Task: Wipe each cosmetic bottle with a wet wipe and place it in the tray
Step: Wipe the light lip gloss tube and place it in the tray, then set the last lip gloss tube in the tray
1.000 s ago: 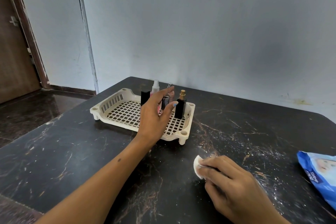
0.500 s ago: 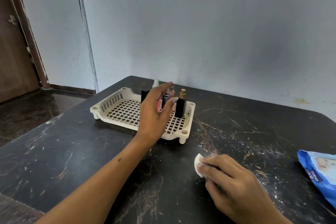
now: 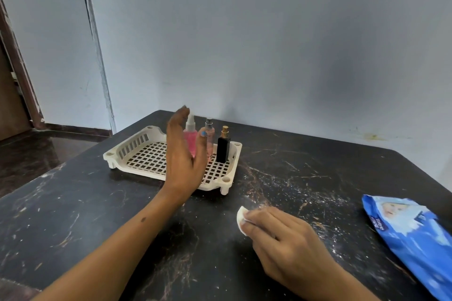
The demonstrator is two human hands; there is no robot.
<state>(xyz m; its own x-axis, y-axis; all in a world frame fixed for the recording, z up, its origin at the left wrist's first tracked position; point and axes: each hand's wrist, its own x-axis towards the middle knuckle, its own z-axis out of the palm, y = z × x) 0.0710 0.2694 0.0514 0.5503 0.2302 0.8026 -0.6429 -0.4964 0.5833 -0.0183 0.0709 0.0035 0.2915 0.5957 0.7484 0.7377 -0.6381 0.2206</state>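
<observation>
A cream lattice tray stands on the black marble table. At its right end three bottles stand upright: a pink spray bottle, a clear pinkish bottle with a silver top and a black bottle with a gold cap. My left hand is raised over the tray's front with straight fingers, holds nothing and partly hides the pink bottle. Nearer me, my right hand rests on the table with its fingers curled round a folded white wet wipe.
A blue pack of wipes lies at the table's right edge. The wall runs close behind the table. On the left are a brown door frame and dark floor.
My left hand has lifted off the bottles and straightened its fingers, so the pink and clear bottles now show. My right hand stays on the wipe.
</observation>
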